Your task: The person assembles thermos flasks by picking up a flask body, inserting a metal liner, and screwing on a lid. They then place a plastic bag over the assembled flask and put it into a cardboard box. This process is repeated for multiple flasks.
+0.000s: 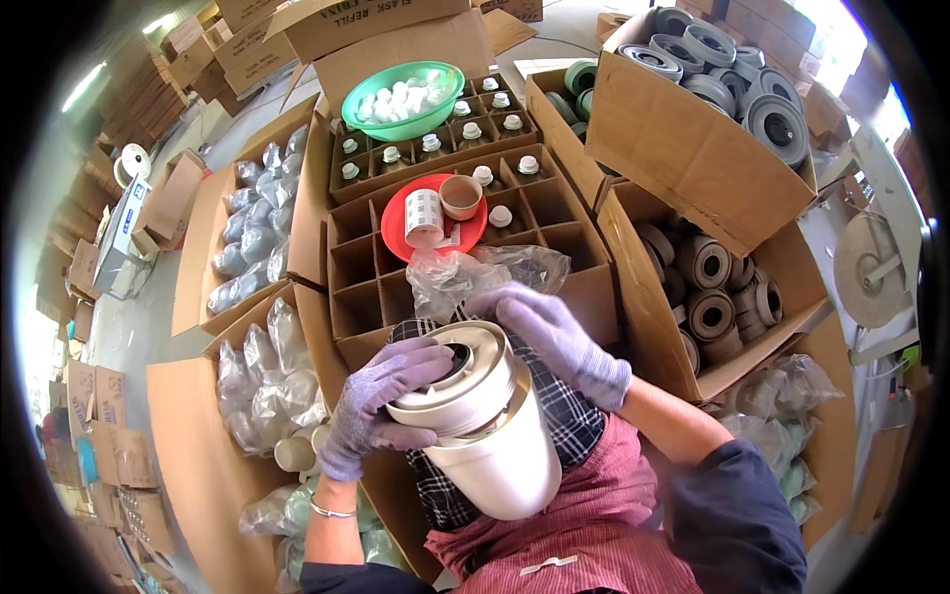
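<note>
On my lap lies a cream plastic flask body (pixel 500 465), tilted, with a round cream collar (pixel 485 371) seated askew on its mouth. A dark ring shows at the collar's centre. My left hand (pixel 381 401), in a light purple glove, closes around the collar's left side, with its fingers across the top. My right hand (pixel 554 332), gloved alike, is stretched out flat beside the collar's far right rim. Its fingertips are by a crumpled clear plastic bag (pixel 445 282); whether they touch the bag or the rim I cannot tell.
Ahead, a divided carton (pixel 356 267) holds several white-capped bottles, a red bowl (pixel 394 223) with two cups, and a green bowl (pixel 406 124) of white caps. Cartons of grey rings (pixel 708 302) crowd the right. Bagged parts (pixel 267 371) fill cartons on the left.
</note>
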Tool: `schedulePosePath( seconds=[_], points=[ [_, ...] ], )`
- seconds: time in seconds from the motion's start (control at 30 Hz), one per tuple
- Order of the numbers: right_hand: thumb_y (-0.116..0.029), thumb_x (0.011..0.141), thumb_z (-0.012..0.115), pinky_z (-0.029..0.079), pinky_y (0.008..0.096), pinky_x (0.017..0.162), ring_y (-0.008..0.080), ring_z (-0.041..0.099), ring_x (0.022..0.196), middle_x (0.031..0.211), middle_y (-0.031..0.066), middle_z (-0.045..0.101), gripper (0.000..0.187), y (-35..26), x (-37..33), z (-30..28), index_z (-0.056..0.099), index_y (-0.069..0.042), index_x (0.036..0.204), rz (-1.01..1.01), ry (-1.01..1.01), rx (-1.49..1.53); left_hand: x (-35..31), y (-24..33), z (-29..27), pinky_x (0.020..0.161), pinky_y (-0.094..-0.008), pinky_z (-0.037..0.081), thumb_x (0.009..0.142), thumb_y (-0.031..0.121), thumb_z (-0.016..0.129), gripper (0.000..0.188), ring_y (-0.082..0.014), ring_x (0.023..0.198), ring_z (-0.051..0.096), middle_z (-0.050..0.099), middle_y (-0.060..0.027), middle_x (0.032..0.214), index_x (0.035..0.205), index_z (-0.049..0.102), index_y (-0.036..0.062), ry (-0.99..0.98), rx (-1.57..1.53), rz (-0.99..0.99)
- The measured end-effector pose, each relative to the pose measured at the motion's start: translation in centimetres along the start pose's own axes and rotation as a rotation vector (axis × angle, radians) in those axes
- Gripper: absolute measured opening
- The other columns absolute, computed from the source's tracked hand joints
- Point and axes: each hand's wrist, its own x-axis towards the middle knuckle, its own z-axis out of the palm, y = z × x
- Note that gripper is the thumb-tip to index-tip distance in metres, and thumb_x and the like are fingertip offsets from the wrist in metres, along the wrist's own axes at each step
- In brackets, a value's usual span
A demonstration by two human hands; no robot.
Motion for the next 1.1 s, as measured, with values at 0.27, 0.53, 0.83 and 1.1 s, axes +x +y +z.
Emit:
schedulePosePath(
  seconds=[0.27,0.53,0.83,1.1],
  points=[
    [-0.024,0.101,0.047,0.043,0.0415,0.105,0.0330,0.059,0.119,0.124,0.0231,0.061,0.034,-0.3,-2.8,2.8,0.061,0.004,0.115,-0.120,-0.043,-0.083,-1.1,0.6,1.2,0.105,-0.0473,0.042,0.071,0.056,0.075,0.075,-0.0380,0.123,0.055,0.063,-0.0128,0.128,0.126,0.063,0.0050,-0.086,0.020,0.066],
    [-0.014,0.089,0.061,0.050,0.0389,0.097,0.0296,0.065,0.107,0.108,0.0142,0.069,0.023,3.0,-1.4,0.9,0.063,-0.002,0.109,-0.223,-0.138,-0.016,-0.5,3.8,4.0,0.103,-0.0451,0.043,0.094,0.057,0.052,0.068,-0.0397,0.116,0.058,0.061,-0.0223,0.124,0.127,0.057,-0.0025,0.092,0.051,-0.179],
    [-0.039,0.085,0.063,0.051,0.0483,0.081,0.0393,0.060,0.095,0.107,0.0218,0.053,0.042,-9.3,-9.6,0.3,0.060,-0.015,0.119,-0.380,-0.212,-0.891,0.2,1.8,7.5,0.096,-0.0372,0.049,0.101,0.026,0.043,0.041,-0.0247,0.106,0.063,0.065,-0.0150,0.115,0.128,0.057,-0.0018,0.278,-0.220,-0.331],
    [-0.064,0.097,0.040,0.055,0.0436,0.076,0.0360,0.069,0.080,0.079,0.0197,0.069,0.070,-7.5,-19.8,-9.8,0.070,-0.001,0.105,1.101,-0.336,-0.442,2.6,7.4,9.0,0.100,-0.0410,0.046,0.097,0.021,0.049,0.036,-0.0271,0.106,0.063,0.066,-0.0155,0.115,0.123,0.061,-0.0012,0.077,0.010,0.036]
  ],
)
